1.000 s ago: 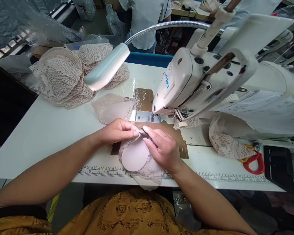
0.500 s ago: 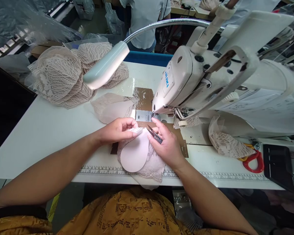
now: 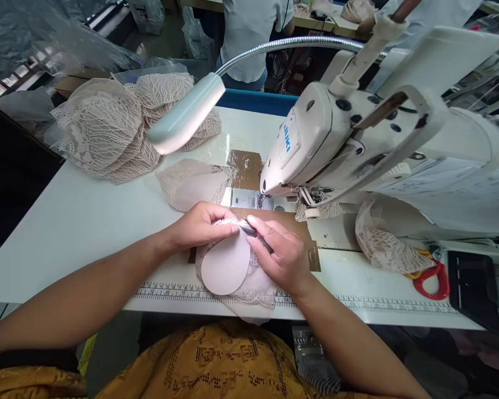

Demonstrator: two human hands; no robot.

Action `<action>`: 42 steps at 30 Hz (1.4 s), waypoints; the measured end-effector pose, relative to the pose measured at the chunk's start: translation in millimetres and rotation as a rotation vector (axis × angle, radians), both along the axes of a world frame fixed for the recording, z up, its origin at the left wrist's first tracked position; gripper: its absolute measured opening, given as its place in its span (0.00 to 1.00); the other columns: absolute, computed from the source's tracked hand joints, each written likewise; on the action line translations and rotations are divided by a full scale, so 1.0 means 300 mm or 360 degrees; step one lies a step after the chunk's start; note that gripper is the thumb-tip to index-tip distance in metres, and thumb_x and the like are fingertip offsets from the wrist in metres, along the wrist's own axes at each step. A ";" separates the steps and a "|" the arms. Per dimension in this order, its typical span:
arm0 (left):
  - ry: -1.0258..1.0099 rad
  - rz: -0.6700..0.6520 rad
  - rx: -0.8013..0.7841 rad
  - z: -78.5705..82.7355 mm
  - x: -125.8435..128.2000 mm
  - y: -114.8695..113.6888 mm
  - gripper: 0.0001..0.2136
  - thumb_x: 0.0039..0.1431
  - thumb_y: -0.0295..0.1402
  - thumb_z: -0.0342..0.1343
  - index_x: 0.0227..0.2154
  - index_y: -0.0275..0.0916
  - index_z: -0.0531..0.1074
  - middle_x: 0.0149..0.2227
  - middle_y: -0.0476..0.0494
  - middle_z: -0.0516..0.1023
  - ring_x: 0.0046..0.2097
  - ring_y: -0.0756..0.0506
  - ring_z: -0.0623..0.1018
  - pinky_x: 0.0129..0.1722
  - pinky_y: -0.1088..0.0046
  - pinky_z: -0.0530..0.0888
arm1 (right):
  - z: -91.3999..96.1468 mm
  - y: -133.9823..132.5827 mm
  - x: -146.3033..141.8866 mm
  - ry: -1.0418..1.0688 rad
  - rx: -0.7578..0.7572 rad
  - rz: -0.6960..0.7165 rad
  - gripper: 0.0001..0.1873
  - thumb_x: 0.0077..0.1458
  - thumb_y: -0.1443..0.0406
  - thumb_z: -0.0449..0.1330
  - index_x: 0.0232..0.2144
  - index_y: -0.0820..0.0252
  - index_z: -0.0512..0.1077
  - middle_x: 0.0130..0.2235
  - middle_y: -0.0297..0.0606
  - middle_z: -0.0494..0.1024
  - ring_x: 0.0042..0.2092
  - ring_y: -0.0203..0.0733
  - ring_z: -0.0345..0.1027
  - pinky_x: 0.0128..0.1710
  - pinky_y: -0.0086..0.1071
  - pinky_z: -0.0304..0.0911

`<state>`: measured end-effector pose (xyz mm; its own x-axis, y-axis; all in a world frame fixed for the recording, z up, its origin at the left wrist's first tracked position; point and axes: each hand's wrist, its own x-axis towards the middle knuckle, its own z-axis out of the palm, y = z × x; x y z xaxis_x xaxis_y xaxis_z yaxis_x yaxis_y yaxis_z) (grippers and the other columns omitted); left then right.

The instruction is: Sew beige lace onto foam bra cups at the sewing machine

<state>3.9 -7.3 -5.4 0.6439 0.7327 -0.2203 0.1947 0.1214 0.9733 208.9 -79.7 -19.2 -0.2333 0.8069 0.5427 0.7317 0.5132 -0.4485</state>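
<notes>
My left hand (image 3: 203, 224) pinches the upper edge of a pale lace bra cup (image 3: 227, 263), whose smooth rounded side faces me. Its lace spreads over the table's front edge. Closed around small thread snips (image 3: 249, 228), my right hand (image 3: 280, 252) holds their tips against the cup's top edge, close to the left fingertips. Just beyond both hands is the metal needle plate (image 3: 245, 198) of the sewing machine (image 3: 301, 138). Another lace cup piece (image 3: 193, 185) lies on the table behind my left hand.
A pile of lace pieces (image 3: 103, 133) sits at the back left under a lamp (image 3: 187, 113). At right are a lace piece (image 3: 382, 244), red-handled scissors (image 3: 434, 282) and a black phone-like object (image 3: 474, 288). A ruler strip (image 3: 357, 302) runs along the front edge. A person (image 3: 251, 41) is beyond the table.
My right hand has moved the snips left and turned them, bringing the blades from beside the cup onto its top edge. The cup has shifted slightly left; the view has moved a little.
</notes>
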 end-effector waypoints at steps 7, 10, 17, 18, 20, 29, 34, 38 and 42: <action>0.0025 0.0023 0.0044 -0.004 0.003 -0.003 0.10 0.56 0.37 0.60 0.30 0.33 0.76 0.24 0.50 0.72 0.26 0.54 0.69 0.24 0.81 0.66 | -0.015 0.004 -0.004 -0.0080 0.0027 -0.0015 0.17 0.60 0.67 0.58 0.51 0.64 0.73 0.39 0.43 0.81 0.38 0.41 0.75 0.39 0.33 0.72; 0.0031 0.0030 0.0058 -0.006 0.003 -0.004 0.10 0.56 0.37 0.61 0.31 0.33 0.77 0.26 0.48 0.74 0.28 0.53 0.71 0.26 0.80 0.68 | -0.016 0.004 -0.003 -0.0073 0.0025 -0.0023 0.17 0.61 0.67 0.57 0.51 0.64 0.73 0.39 0.43 0.81 0.38 0.41 0.76 0.39 0.33 0.72; 0.0005 0.0013 0.0061 -0.004 0.003 -0.003 0.11 0.56 0.38 0.61 0.32 0.34 0.77 0.29 0.46 0.76 0.30 0.51 0.72 0.29 0.78 0.69 | -0.011 -0.002 -0.009 -0.0054 -0.0051 -0.0031 0.17 0.61 0.66 0.57 0.52 0.61 0.73 0.39 0.43 0.81 0.38 0.41 0.76 0.39 0.33 0.72; -0.0010 0.0005 0.0064 -0.003 0.003 -0.003 0.10 0.56 0.38 0.61 0.32 0.34 0.77 0.30 0.46 0.76 0.30 0.51 0.72 0.29 0.78 0.69 | -0.010 -0.003 -0.009 -0.0057 -0.0064 -0.0030 0.17 0.61 0.66 0.56 0.52 0.60 0.73 0.39 0.42 0.81 0.38 0.41 0.76 0.39 0.33 0.72; -0.0025 -0.0006 0.0057 -0.003 0.002 -0.002 0.10 0.56 0.37 0.61 0.31 0.34 0.77 0.28 0.47 0.75 0.29 0.51 0.71 0.28 0.78 0.68 | -0.008 -0.004 -0.010 -0.0072 -0.0074 -0.0030 0.18 0.61 0.65 0.56 0.53 0.59 0.72 0.39 0.42 0.81 0.38 0.41 0.76 0.39 0.33 0.72; 0.0046 -0.0060 -0.0018 -0.009 0.004 -0.002 0.14 0.55 0.41 0.61 0.26 0.33 0.74 0.20 0.52 0.66 0.22 0.55 0.63 0.21 0.80 0.60 | 0.000 -0.012 -0.019 0.0090 0.0064 0.0016 0.18 0.61 0.65 0.58 0.53 0.58 0.71 0.36 0.38 0.80 0.33 0.38 0.73 0.34 0.31 0.71; 0.0087 -0.0047 -0.0040 -0.005 0.004 0.000 0.14 0.56 0.42 0.61 0.27 0.33 0.74 0.22 0.51 0.68 0.24 0.54 0.65 0.22 0.81 0.62 | 0.009 -0.003 0.000 0.0224 -0.0126 -0.0015 0.16 0.61 0.65 0.58 0.51 0.57 0.72 0.37 0.37 0.80 0.36 0.38 0.75 0.37 0.31 0.73; 0.0093 -0.0039 -0.0040 -0.007 -0.002 0.002 0.13 0.56 0.41 0.61 0.30 0.34 0.75 0.24 0.50 0.71 0.26 0.53 0.68 0.23 0.81 0.64 | 0.016 -0.006 0.017 0.0176 -0.0216 0.0021 0.15 0.61 0.65 0.57 0.50 0.55 0.74 0.41 0.37 0.82 0.42 0.39 0.76 0.42 0.33 0.73; 0.0075 -0.0043 -0.0050 -0.005 -0.006 0.001 0.11 0.57 0.39 0.60 0.31 0.35 0.76 0.25 0.49 0.73 0.26 0.53 0.69 0.23 0.81 0.65 | 0.012 -0.007 0.015 0.0067 -0.0305 0.0078 0.15 0.61 0.65 0.57 0.49 0.58 0.75 0.40 0.39 0.82 0.40 0.40 0.76 0.41 0.33 0.73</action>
<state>2.2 -7.0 -6.8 0.6518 0.7074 -0.2734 0.2440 0.1457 0.9588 213.3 -81.9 -15.6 -0.2555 0.8845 0.3904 0.6865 0.4503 -0.5709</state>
